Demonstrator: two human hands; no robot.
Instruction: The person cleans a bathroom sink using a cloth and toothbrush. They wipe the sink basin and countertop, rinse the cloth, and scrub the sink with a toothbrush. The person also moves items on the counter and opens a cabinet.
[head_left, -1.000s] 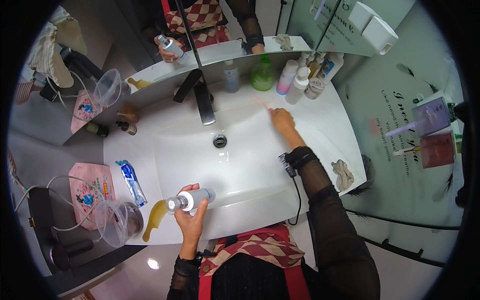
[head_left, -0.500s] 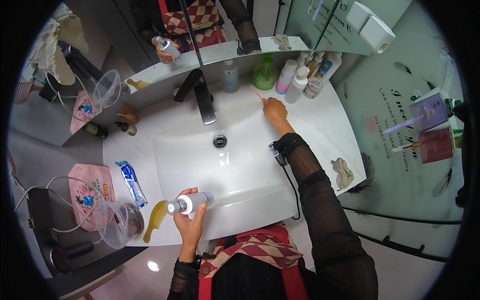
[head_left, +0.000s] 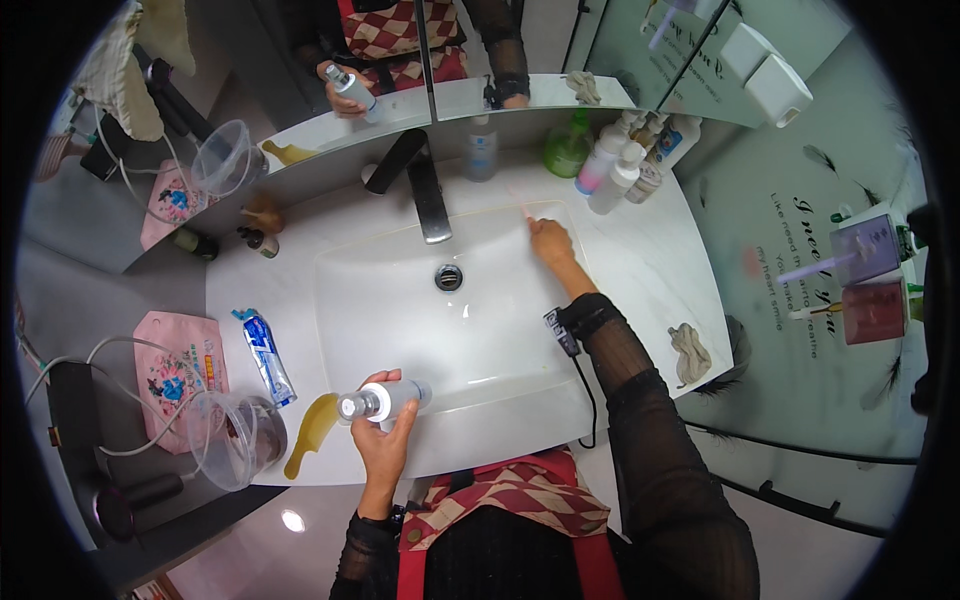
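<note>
My left hand is wrapped round a pale bottle with a silvery cap, tilted over the sink's front rim. The cap points left. My right hand is closed at the back right of the white sink, its fingers round a slim pink thing. Only a short, blurred end of it shows, so I cannot tell its kind. A black tap stands behind the basin, left of my right hand. The yellow comb lies on the counter, beside the bottle's cap.
Several bottles crowd the back right corner. A crumpled cloth lies on the right. To the left are a blue-and-white tube, a clear plastic container and a pink bag. A cable hangs from my right wrist.
My right hand has drawn slightly back toward me from the rear counter, over the basin's rear edge, bringing the pink thing. My left hand still holds the bottle. The view has shifted slightly.
</note>
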